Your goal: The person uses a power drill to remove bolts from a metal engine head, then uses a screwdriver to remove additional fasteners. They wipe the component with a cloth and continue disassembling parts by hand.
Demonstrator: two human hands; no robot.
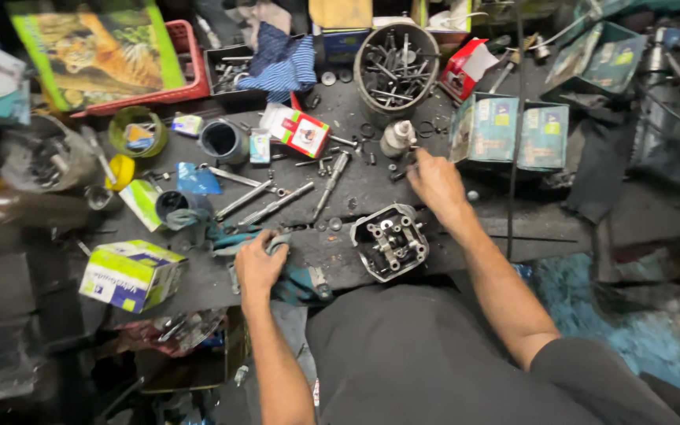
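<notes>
On the dark workbench [356, 181] an engine cylinder head [389, 241] sits bare and unheld between both arms. Right hand [434, 182] pinches a small part beyond it; left hand [260, 264] presses flat on a teal rag [301, 279]. Loose bolts lie scattered, so work looks midway.

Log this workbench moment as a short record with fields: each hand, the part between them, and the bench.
left hand: resting on a teal rag
right hand: reaching for a small dark part, grip unclear
engine cylinder head: on the bench between both hands, untouched
bench: dark, cluttered with long bolts and boxes
round tub: filled with metal parts
</notes>
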